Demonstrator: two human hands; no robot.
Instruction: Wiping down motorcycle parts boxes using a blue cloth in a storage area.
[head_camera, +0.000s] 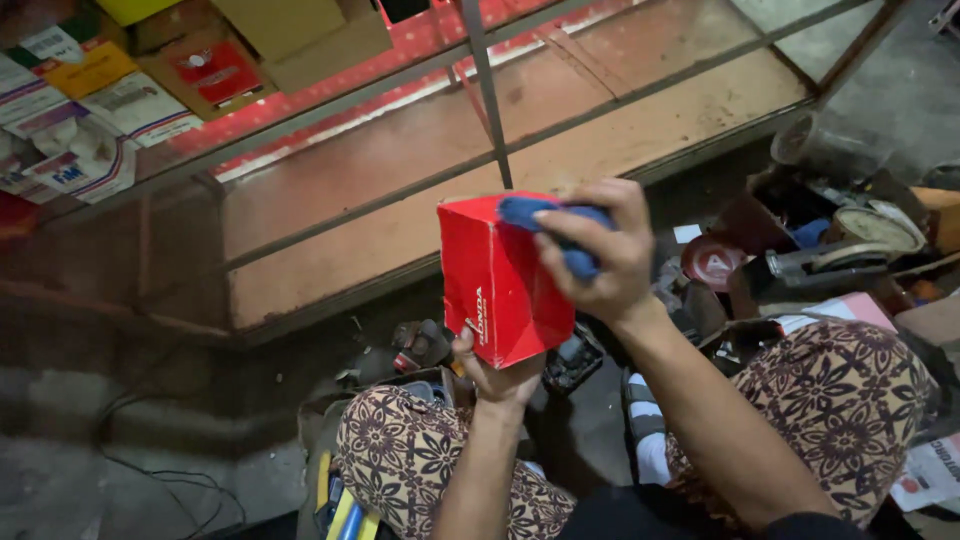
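The left hand (497, 372) grips the red cardboard box (500, 280) from below while the right hand (600, 255), closed around a blue cloth (560, 228), wipes its top; next, rotate the box.

Red carton box (500, 285), tilted, held mid-air; blue cloth (545, 215) on top edge.

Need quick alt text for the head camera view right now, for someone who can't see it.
The left hand holds up a red cardboard box from below while the right hand presses a blue cloth against its top. Behind is a bare metal-framed shelf; patterned knees and floor clutter lie below.
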